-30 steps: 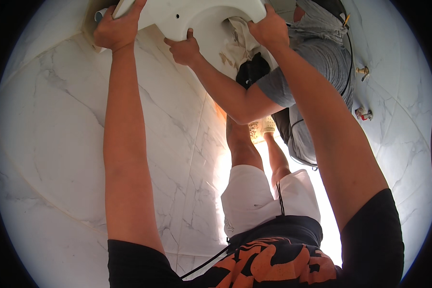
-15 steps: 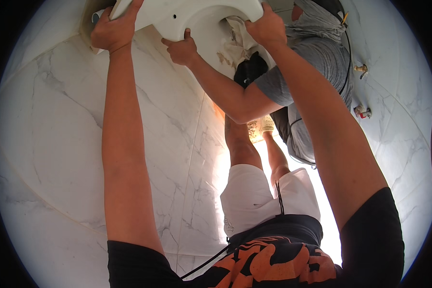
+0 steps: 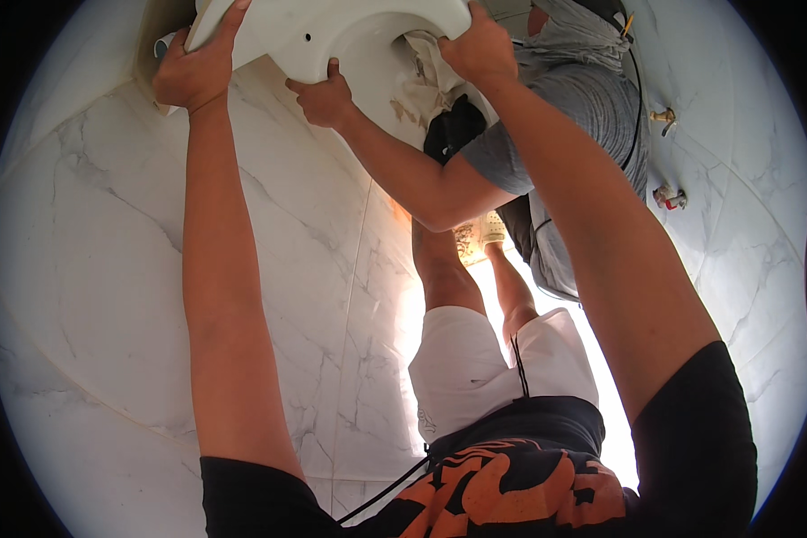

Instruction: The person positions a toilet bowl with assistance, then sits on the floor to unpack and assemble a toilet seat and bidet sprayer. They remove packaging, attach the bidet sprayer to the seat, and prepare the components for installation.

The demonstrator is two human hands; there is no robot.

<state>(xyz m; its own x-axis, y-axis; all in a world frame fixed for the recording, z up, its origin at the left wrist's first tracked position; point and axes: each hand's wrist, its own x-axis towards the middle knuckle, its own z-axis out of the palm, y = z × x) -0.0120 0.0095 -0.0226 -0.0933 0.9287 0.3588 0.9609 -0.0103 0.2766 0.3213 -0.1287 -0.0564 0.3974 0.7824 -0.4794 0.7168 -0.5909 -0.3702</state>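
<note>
A glossy white washbasin [image 3: 273, 40] with a small round hole runs along the upper edge, its far part cut off by the picture. My left hand [image 3: 193, 79] grips its left edge, the thumb laid along the rim. My right hand [image 3: 481, 49] is closed on the rim at the right, fingers partly hidden. Between my arms, a co-worker's hand [image 3: 325, 97] holds the near lower edge of the basin with thumb and finger. Crumpled pale cloth [image 3: 430, 67] shows beyond the basin's curved rim.
The co-worker in a grey shirt [image 3: 583, 117] crouches close against my right arm. A brass tap [image 3: 663, 117] and a red-marked valve [image 3: 669, 198] stick out at the right. Marbled white tiles [image 3: 108, 269] cover the left side. A pipe end [image 3: 162, 45] shows beside my left hand.
The basin, both my hands and the co-worker's hand appear slightly further left in the picture; the surroundings have shifted likewise. All the grips stay the same.
</note>
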